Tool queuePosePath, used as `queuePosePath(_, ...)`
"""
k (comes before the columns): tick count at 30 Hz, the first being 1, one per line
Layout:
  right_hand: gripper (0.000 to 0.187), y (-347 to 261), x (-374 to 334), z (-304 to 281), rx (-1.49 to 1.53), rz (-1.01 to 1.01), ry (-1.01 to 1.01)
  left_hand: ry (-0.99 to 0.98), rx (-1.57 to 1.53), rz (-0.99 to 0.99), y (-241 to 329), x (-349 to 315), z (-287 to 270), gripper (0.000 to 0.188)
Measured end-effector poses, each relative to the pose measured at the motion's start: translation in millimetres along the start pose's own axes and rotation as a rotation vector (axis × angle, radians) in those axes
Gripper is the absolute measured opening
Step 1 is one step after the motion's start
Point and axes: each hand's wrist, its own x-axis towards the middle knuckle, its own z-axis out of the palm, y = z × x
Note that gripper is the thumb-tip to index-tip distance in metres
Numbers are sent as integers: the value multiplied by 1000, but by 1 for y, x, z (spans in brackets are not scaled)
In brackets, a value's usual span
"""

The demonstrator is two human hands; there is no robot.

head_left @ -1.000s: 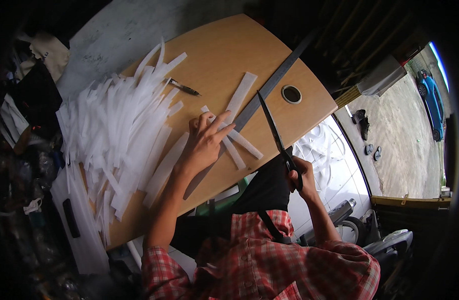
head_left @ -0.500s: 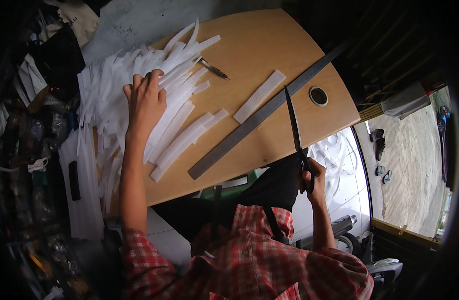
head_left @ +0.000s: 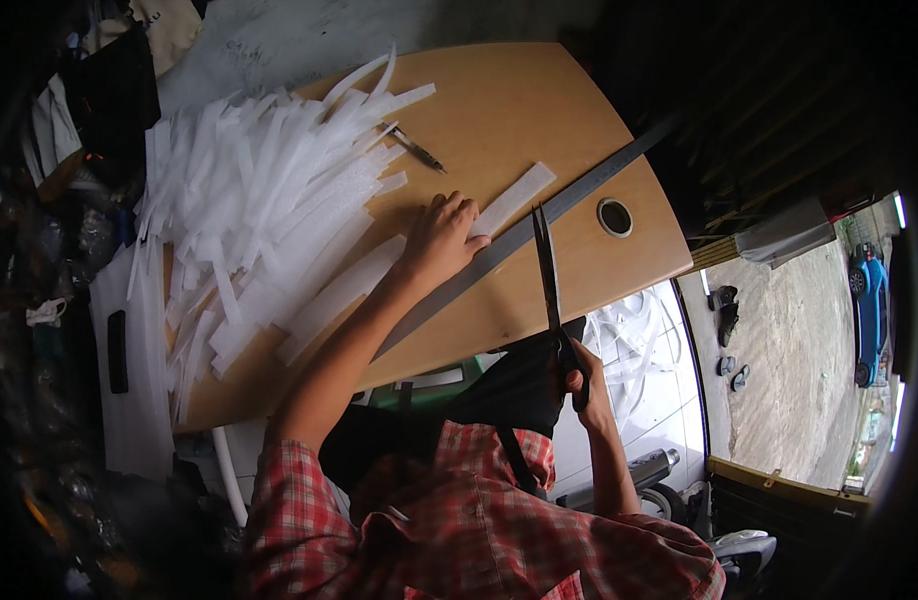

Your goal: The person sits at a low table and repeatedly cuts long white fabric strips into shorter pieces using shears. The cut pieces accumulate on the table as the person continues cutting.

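My left hand [head_left: 442, 238] reaches over the middle of the wooden table, fingers curled around the near end of a single white foam strip [head_left: 519, 196]. That end is hidden under the hand; the far end lies flat on the wood. My right hand [head_left: 582, 385] holds black-handled scissors [head_left: 550, 285] just off the table's front edge. Their blades point up and away, slightly apart at the tips. A long dark metal ruler [head_left: 579, 188] lies diagonally beside the strip, partly behind my left forearm.
A large pile of white foam strips [head_left: 264, 190] covers the table's left side. A box cutter [head_left: 415, 148] lies right of the pile. A round cable hole [head_left: 615, 217] pierces the wooden table [head_left: 499, 100]. White offcuts [head_left: 634, 335] lie on the tiled floor at right.
My left hand has left the foam pile and moved right to the single strip. My right hand still holds the scissors. The view has shifted slightly.
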Motion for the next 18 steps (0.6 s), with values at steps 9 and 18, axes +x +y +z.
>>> queuePosePath(9, 93, 20, -7, -13, -18, 9, 47, 388, -70, -100, -48, -3, -101, 18)
queuePosePath(18, 92, 15, 6, 4, -22, -23, 45, 463, 554, -149, -53, -61, -163, 28)
